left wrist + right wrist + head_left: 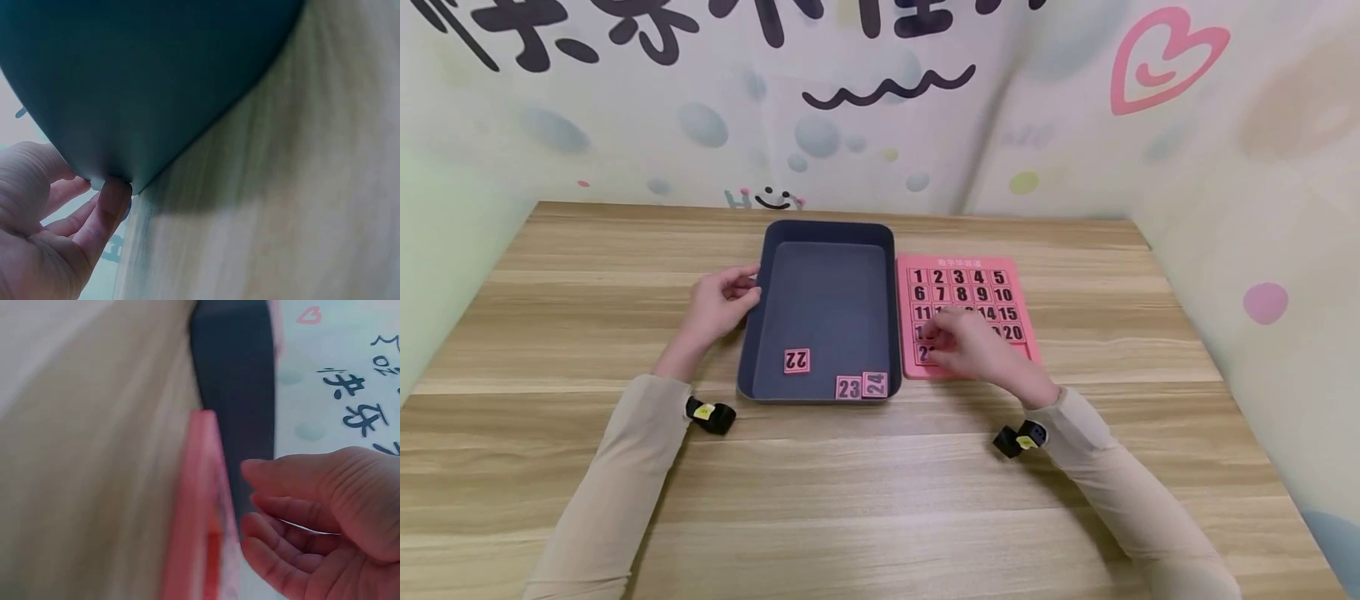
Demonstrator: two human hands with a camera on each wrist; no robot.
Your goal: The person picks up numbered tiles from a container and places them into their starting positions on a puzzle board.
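My left hand (721,304) grips the left side of a dark blue-grey tray (831,308), thumb and fingers at its edge. Three pink number tiles lie in the tray: an upside-down 22 tile (797,361), a 23 tile (848,388) and a sideways 24 tile (875,384) by the front wall. To the tray's right lies a pink number puzzle board (916,261) with rows of numbered tiles. Over its lower left part is my right hand (972,343), fingers loosely bent near the 21 tile (922,354), with nothing seen between them. That hand hides several tiles.
The wood-grain table (850,500) extends in front of the tray and to both sides. A patterned wall covering (700,167) with large dark writing stands behind the table. Black wrist cameras (711,415) sit on both sleeves.
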